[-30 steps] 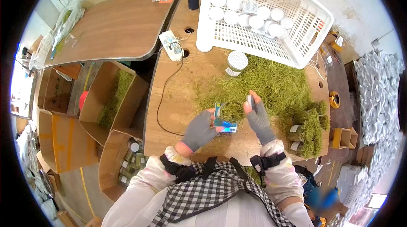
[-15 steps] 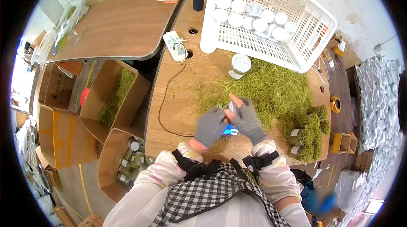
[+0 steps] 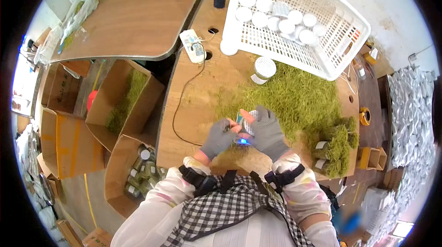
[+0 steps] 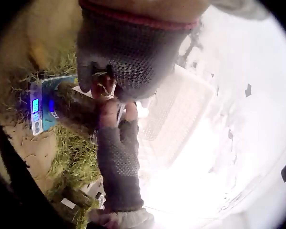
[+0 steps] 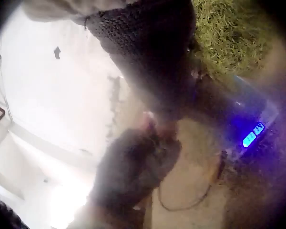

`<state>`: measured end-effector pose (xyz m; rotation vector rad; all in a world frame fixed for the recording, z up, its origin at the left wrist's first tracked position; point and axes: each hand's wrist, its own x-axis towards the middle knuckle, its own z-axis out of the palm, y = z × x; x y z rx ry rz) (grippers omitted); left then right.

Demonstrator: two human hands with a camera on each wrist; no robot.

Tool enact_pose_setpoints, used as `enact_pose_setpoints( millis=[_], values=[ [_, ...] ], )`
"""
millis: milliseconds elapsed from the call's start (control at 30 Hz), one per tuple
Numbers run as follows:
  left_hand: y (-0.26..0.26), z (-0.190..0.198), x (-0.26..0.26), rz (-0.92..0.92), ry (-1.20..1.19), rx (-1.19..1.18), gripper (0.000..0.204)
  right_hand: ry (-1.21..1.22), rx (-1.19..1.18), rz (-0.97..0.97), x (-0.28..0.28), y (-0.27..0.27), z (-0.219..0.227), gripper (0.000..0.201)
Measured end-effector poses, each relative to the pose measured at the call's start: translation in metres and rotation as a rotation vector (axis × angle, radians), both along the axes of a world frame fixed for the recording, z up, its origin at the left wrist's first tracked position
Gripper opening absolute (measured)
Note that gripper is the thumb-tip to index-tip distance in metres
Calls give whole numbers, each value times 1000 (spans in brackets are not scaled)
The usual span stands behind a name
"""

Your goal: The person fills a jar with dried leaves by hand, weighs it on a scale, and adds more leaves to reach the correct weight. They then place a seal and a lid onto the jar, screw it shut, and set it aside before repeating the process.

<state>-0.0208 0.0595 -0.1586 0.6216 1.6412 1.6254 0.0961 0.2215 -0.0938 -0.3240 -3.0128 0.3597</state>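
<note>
A clear jar of dried green strands lies over a small blue scale with a lit display in the left wrist view. In the head view the gloved right hand curls round its white printed lid. The gloved left hand has its bare fingertips at the lid's near edge, touching the right hand's fingers; both hands are above the scale. Much of the jar is hidden by the hands.
Loose green strands cover the table's right part. A closed jar stands behind them, near a white basket of lids. Filled jars stand at right; a cable runs left of the hands, with cardboard boxes beyond.
The right hand has brought the lid leftward onto the jar, and the strands at its mouth are now covered. The left hand has shifted slightly from the jar's side to the lid edge.
</note>
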Motion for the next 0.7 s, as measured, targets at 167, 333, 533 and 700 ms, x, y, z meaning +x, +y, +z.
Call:
enact_pose_setpoints(
  millis=[167, 333, 533, 700],
  values=[
    [-11, -8, -5, 40, 153, -40, 24, -16, 19, -32, 2, 1, -11, 72],
    [-9, 4, -6, 297, -302, -32, 38, 119, -218, -39, 1, -3, 6, 74],
    [-14, 41, -9, -40, -960, 327, 47, 411, -489, -67, 2, -36, 50, 76],
    [-15, 69, 7, 36, -393, 237, 42, 540, -673, -106, 9, -30, 52, 63]
  ],
)
